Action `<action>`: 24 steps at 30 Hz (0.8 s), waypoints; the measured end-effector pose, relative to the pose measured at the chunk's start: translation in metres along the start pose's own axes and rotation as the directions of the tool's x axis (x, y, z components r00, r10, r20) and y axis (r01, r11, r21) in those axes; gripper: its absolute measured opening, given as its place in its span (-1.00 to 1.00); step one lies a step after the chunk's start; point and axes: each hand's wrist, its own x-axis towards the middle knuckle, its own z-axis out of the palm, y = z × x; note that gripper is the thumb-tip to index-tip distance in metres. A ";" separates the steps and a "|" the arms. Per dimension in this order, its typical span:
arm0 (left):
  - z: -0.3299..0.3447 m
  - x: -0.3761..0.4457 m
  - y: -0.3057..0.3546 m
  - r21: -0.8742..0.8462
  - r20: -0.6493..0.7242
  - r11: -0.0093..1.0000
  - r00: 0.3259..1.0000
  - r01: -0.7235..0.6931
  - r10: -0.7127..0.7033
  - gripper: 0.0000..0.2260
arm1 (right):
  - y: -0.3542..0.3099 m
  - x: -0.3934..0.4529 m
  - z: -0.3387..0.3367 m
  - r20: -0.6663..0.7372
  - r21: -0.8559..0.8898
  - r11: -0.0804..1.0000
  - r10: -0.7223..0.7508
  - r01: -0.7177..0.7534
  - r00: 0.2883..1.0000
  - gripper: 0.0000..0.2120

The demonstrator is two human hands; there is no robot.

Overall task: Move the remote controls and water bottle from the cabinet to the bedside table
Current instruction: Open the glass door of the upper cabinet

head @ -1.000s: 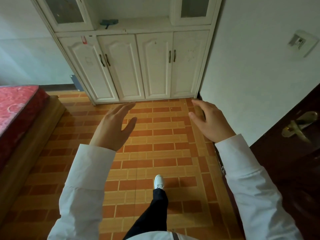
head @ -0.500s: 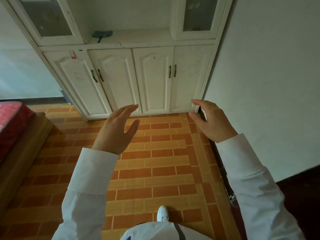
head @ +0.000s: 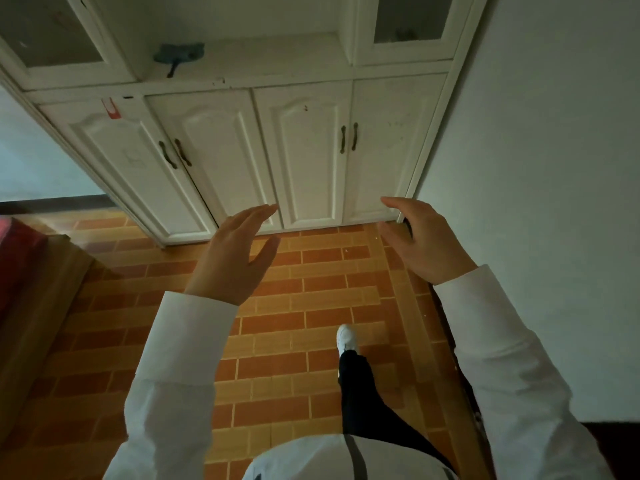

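Observation:
A white cabinet [head: 304,161] stands straight ahead with its lower doors closed and a bare open shelf above them. No remote control or water bottle shows anywhere. My left hand [head: 235,258] is raised in front of the lower doors with straight fingers and holds nothing. My right hand [head: 422,237] hovers near the cabinet's lower right corner, fingers relaxed, also holding nothing. Neither hand touches the cabinet.
A small blue-green object [head: 178,53] lies on the open shelf. Glass-fronted upper doors flank it. A white wall [head: 536,168] runs along the right. A wooden bed frame [head: 31,299] with a red mattress sits at left. The floor is orange tile [head: 311,306].
I have walked closer to the cabinet, which now fills the upper view. The bed has slid off to the left. Both hands stay raised and hold nothing.

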 end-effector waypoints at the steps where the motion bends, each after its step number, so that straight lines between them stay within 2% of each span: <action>1: 0.004 0.014 -0.004 -0.004 0.004 1.000 1.000 0.007 -0.007 -0.60 | 0.005 0.016 0.002 0.009 0.002 1.000 -0.001 0.001 1.000 -0.54; 14: 0.033 0.264 -0.033 0.025 -0.036 1.000 0.999 0.006 -0.005 -0.59 | 0.048 0.275 -0.025 -0.006 0.014 0.995 -0.104 0.104 0.995 -0.55; 24: 0.048 0.389 -0.061 0.002 -0.067 0.999 0.997 0.037 -0.037 -0.59 | 0.074 0.401 -0.035 -0.008 0.026 0.995 -0.099 0.099 0.995 -0.56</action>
